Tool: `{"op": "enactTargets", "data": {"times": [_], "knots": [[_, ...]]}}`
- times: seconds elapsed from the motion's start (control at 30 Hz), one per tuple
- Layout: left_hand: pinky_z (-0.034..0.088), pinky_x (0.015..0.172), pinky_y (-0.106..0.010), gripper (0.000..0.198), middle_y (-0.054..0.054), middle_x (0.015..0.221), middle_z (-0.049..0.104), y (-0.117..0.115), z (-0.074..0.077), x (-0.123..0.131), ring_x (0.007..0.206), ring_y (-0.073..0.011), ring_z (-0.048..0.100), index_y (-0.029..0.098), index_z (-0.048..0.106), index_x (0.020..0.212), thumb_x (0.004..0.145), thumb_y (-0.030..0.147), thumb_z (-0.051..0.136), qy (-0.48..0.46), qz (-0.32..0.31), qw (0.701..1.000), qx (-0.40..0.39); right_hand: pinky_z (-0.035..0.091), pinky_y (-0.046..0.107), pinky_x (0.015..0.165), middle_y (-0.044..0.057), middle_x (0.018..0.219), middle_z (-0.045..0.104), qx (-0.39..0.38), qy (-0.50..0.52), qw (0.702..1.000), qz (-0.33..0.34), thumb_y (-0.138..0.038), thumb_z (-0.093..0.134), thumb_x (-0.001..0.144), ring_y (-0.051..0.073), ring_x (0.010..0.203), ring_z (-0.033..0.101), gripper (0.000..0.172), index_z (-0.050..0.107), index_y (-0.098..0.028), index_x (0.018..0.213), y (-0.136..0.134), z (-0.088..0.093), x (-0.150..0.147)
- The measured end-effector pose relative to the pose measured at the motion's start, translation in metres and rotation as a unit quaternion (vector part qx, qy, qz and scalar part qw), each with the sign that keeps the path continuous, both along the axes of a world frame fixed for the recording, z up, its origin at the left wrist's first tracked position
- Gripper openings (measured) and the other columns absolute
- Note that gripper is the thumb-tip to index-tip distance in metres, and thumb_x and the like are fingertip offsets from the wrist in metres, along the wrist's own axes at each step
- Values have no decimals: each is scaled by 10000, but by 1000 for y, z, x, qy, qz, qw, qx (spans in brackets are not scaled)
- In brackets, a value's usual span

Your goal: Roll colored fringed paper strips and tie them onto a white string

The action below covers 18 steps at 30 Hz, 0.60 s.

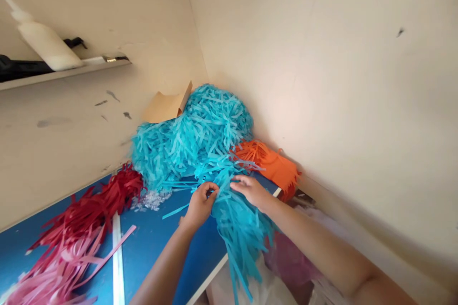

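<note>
A bunch of turquoise fringe strips, like tissue paper or thin fabric, lies across the table corner, its ends hanging over the edge. My left hand is closed at its left side, thumb and fingertips pinched on the strips. My right hand lies on the other side with fingers stretched out, touching the strips from above. Behind them rises a large heap of turquoise fringe. Orange fringe sits just beyond my right hand.
Red fringe and pink strips lie on the blue table, near small clear pieces. Brown cardboard tops the heap. A wall shelf holds a white bottle. Walls meet behind. Pale material lies below the table edge.
</note>
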<state>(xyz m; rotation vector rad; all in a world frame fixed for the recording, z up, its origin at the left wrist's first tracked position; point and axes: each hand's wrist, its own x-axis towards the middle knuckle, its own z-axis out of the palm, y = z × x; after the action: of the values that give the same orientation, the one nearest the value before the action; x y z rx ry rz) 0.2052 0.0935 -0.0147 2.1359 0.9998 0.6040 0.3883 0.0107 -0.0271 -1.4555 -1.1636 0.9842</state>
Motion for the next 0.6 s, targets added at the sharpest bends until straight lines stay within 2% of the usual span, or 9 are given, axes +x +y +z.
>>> {"op": "enactTargets", "data": {"times": [0.1, 0.17, 0.33, 0.5, 0.6], "knots": [[494, 729, -308, 220, -43, 841, 694, 0, -2, -4, 790, -203, 647, 206, 639, 827, 813, 374, 496, -15, 4, 1000, -3, 440, 296, 705, 31, 710, 680, -14, 19, 1000, -11, -420, 547, 851, 175, 685, 600, 314, 677, -147, 770, 13, -1, -1], [499, 714, -304, 227, -46, 848, 698, -1, -2, -6, 780, -201, 650, 206, 642, 834, 813, 377, 493, -21, 11, 1000, -4, 417, 271, 668, 2, 641, 641, -21, 29, 999, -14, -384, 595, 803, 148, 629, 561, 258, 643, -159, 685, 19, 1, 0], [511, 727, -296, 243, -45, 858, 710, -3, 0, -9, 788, -196, 662, 215, 631, 785, 793, 419, 500, -17, 26, 1000, -2, 377, 239, 611, -30, 595, 597, -23, 21, 999, -17, -288, 585, 782, 116, 575, 506, 175, 618, -166, 660, 20, 3, 2], [487, 763, -331, 359, -80, 887, 677, -14, 12, -4, 844, -228, 647, 204, 577, 871, 823, 533, 443, 26, 139, 989, 38, 413, 236, 659, -19, 678, 654, -2, -26, 1000, 12, -221, 638, 752, 137, 664, 571, 72, 661, -165, 712, 18, 3, -4], [454, 693, -308, 379, -58, 850, 673, -16, 24, 10, 801, -226, 642, 209, 574, 918, 818, 566, 494, 82, 159, 983, 35, 436, 242, 684, -5, 719, 695, 8, -68, 997, 44, -186, 645, 752, 157, 709, 617, 57, 683, -167, 712, 18, 3, -11]]}}
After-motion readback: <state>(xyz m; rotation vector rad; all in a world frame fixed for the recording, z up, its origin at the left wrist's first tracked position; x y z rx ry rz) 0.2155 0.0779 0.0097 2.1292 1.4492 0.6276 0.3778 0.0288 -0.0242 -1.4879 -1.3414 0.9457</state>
